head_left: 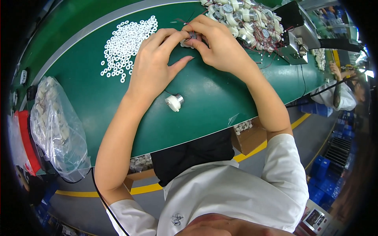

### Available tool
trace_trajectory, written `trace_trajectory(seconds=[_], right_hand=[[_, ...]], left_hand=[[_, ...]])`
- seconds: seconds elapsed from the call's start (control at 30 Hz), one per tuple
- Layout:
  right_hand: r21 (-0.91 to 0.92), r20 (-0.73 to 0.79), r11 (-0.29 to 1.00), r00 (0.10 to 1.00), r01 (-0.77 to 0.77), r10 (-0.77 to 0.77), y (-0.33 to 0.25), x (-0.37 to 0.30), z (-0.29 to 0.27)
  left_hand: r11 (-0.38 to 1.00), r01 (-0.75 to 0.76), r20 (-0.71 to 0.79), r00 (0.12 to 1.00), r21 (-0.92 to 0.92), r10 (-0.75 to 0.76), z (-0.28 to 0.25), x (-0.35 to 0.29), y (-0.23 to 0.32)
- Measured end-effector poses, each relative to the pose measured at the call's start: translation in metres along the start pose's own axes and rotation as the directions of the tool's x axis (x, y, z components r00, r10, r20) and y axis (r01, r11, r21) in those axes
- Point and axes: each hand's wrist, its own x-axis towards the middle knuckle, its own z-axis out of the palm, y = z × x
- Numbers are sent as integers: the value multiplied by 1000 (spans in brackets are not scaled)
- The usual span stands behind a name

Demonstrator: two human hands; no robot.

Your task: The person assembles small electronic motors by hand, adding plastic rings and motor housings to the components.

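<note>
A small motor (191, 36) with a grey metal end and a white housing is pinched between the thumb and fingers of my right hand (214, 41), at the far side of the table. My left hand (154, 59) reaches to the same motor with bent fingertips, its thumb stretched out apart. Fingers partly cover the motor, so its far side is hidden. Nearer to me, a second motor with a white plastic housing (173, 103) lies alone on the green table (204, 118). Left of my left hand spreads a pile of small white rings (128, 43).
Behind my right hand is a heap of white-and-silver motors with red wires (248, 21). A black and metal device (297, 37) stands right of it. A clear bag of parts (59, 126) rests at the left edge. Below the table sits a cardboard box (250, 137). Another person (340, 94) works far right.
</note>
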Motion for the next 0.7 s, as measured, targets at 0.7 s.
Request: trace_trajectory(seconds=[0.7], right_hand=[[-16,-22,998,998,55,-55,3,-3,4]], left_hand=[[985,-138,27,990,103,136,-8,7,-1]])
